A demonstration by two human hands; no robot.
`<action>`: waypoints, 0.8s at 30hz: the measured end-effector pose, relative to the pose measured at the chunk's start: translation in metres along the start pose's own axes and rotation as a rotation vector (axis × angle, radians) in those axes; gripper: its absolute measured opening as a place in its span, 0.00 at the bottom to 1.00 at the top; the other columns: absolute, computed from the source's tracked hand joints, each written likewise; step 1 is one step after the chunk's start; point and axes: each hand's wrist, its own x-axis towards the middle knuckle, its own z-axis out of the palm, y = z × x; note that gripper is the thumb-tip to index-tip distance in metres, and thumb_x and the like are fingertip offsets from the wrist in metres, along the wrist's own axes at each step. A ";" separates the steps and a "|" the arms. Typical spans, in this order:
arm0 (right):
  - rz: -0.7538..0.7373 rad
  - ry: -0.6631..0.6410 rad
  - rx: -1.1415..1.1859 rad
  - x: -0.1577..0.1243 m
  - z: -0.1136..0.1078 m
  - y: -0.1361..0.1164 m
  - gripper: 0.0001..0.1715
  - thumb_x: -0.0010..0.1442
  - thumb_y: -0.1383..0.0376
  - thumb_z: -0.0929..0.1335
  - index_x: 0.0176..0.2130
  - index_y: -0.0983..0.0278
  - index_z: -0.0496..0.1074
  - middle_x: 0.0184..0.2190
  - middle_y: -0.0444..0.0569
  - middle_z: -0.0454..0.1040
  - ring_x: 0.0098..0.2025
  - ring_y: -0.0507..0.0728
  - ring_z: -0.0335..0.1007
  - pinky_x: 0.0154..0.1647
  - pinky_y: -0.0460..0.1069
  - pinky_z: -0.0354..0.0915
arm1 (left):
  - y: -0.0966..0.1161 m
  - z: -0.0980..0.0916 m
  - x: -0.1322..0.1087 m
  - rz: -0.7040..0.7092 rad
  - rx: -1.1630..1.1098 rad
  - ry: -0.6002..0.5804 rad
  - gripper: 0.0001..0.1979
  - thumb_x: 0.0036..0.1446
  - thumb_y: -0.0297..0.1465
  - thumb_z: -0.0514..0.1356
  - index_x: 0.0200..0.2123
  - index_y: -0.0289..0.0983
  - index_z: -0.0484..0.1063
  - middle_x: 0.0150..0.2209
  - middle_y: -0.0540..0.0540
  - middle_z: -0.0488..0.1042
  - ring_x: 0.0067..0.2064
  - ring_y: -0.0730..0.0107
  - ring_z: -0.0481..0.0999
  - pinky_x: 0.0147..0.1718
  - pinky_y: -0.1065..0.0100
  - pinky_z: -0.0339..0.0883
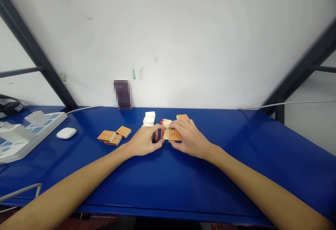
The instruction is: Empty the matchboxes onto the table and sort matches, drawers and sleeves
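Note:
Both my hands are on one matchbox point(174, 135) at the middle of the blue table. Its white tray sticks out to the left of the orange sleeve, showing red-headed matches point(165, 134). My left hand point(145, 140) pinches the tray's left end between thumb and fingers. Around the sleeve, from the right, my right hand point(191, 135) is closed. Just behind lies a bunch of loose-looking matches point(165, 123), partly covered by my fingers. White empty-looking trays point(149, 120) sit beyond my left hand. An orange matchbox sleeve point(182, 117) shows behind my right hand.
Several orange matchboxes point(107, 136) are piled left of my left hand. A white earbud case point(66, 133) and a white power strip point(34, 132) with plugs lie farther left. A blurred dark object point(123, 94) leans on the wall. Blue table point(168, 188) extends toward me.

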 end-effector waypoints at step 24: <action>0.226 -0.060 0.075 -0.002 -0.032 0.049 0.15 0.53 0.65 0.70 0.41 0.61 0.66 0.39 0.49 0.72 0.36 0.57 0.70 0.37 0.51 0.65 | 0.000 -0.015 0.000 -0.039 0.377 -0.081 0.19 0.61 0.39 0.55 0.53 0.38 0.64 0.25 0.53 0.71 0.26 0.68 0.69 0.27 0.69 0.56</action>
